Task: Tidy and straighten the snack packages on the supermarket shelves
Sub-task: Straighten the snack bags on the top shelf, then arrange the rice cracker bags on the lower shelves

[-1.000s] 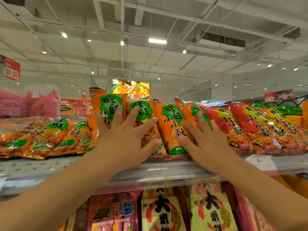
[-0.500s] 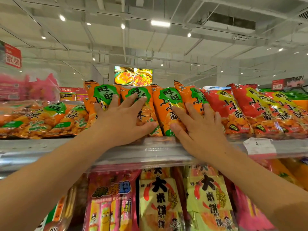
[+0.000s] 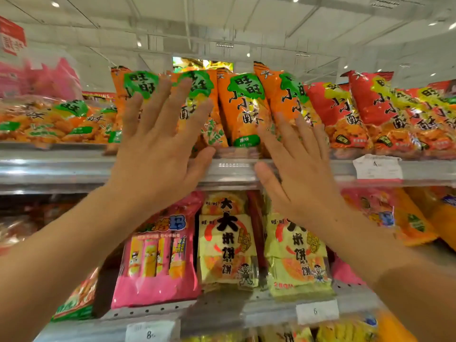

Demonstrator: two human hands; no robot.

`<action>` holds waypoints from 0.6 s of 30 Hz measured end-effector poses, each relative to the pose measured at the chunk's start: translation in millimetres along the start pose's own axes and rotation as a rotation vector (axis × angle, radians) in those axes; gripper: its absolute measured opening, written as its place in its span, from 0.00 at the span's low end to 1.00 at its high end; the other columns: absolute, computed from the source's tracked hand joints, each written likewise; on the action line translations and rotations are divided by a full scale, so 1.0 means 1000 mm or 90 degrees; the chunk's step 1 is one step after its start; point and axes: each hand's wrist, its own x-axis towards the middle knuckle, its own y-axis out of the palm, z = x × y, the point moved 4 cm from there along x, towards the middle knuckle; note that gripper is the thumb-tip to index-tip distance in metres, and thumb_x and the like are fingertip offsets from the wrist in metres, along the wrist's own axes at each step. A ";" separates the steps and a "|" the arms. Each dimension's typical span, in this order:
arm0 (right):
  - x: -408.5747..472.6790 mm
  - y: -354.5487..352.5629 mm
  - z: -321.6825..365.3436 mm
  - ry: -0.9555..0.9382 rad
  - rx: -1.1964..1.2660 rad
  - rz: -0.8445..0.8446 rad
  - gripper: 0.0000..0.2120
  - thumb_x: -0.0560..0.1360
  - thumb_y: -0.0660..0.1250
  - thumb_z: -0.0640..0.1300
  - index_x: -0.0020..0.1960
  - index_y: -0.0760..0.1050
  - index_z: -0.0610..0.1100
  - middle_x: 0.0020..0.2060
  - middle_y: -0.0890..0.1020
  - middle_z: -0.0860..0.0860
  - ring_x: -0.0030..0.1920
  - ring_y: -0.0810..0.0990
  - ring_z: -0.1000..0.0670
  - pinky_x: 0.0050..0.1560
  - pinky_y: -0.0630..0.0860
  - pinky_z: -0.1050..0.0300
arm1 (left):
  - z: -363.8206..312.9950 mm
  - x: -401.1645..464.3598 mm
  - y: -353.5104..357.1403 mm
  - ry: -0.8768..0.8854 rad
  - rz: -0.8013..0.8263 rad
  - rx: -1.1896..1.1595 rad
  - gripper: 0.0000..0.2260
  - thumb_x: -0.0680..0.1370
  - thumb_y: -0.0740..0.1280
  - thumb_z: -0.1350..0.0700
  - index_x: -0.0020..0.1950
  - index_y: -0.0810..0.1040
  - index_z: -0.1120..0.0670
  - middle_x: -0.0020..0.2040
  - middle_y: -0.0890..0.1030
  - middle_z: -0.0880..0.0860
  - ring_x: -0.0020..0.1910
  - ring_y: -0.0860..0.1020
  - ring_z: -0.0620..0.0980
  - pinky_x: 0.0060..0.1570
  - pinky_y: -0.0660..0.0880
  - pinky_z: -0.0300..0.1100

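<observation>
Several orange snack bags with green labels [image 3: 243, 112] stand upright in a row on the top shelf [image 3: 61, 166]. My left hand [image 3: 158, 149] is spread flat with straight fingers against the left bags of that row. My right hand [image 3: 298, 164] is spread the same way in front of the right orange bag, its thumb at the shelf rail. Neither hand grips anything. Red bags of the same snack [image 3: 345, 117] lean to the right of the row. More orange bags [image 3: 49, 122] lie flat at the left.
On the shelf below stand a pink package [image 3: 158, 255] and two yellow rice-cracker packages [image 3: 225, 243], with orange bags [image 3: 414, 225] at the right. Price tags [image 3: 376, 166] hang on the shelf rails. Ceiling lights and store signs fill the background.
The view has tilted downward, so the lower shelf shows more. Both hands stayed flat on the orange bags, which now stand a little more upright and closer together.
</observation>
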 end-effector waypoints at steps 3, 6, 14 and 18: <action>-0.041 0.006 -0.017 0.008 0.044 0.023 0.26 0.81 0.50 0.53 0.78 0.54 0.50 0.78 0.54 0.44 0.79 0.49 0.42 0.77 0.44 0.41 | -0.016 -0.035 0.002 0.036 -0.023 0.026 0.20 0.82 0.58 0.48 0.72 0.72 0.52 0.75 0.66 0.59 0.74 0.63 0.61 0.70 0.60 0.63; -0.067 0.009 -0.034 -0.029 -0.005 0.030 0.26 0.81 0.53 0.50 0.77 0.52 0.50 0.78 0.55 0.44 0.78 0.50 0.43 0.77 0.46 0.44 | -0.022 -0.052 0.007 0.036 -0.029 0.037 0.18 0.83 0.57 0.51 0.71 0.73 0.53 0.74 0.68 0.59 0.73 0.66 0.62 0.70 0.62 0.62; -0.071 0.001 -0.028 -0.008 0.031 0.034 0.26 0.80 0.60 0.46 0.77 0.60 0.44 0.77 0.59 0.42 0.78 0.53 0.41 0.77 0.48 0.42 | -0.022 -0.059 0.015 -0.047 -0.016 -0.033 0.19 0.84 0.53 0.48 0.73 0.70 0.50 0.76 0.64 0.58 0.75 0.61 0.62 0.74 0.53 0.59; -0.069 -0.003 -0.018 0.054 0.050 0.098 0.28 0.81 0.60 0.46 0.78 0.55 0.46 0.79 0.52 0.44 0.79 0.45 0.43 0.77 0.41 0.45 | -0.025 -0.060 0.010 -0.061 -0.019 -0.061 0.19 0.84 0.54 0.49 0.73 0.71 0.51 0.76 0.64 0.59 0.75 0.60 0.63 0.73 0.54 0.60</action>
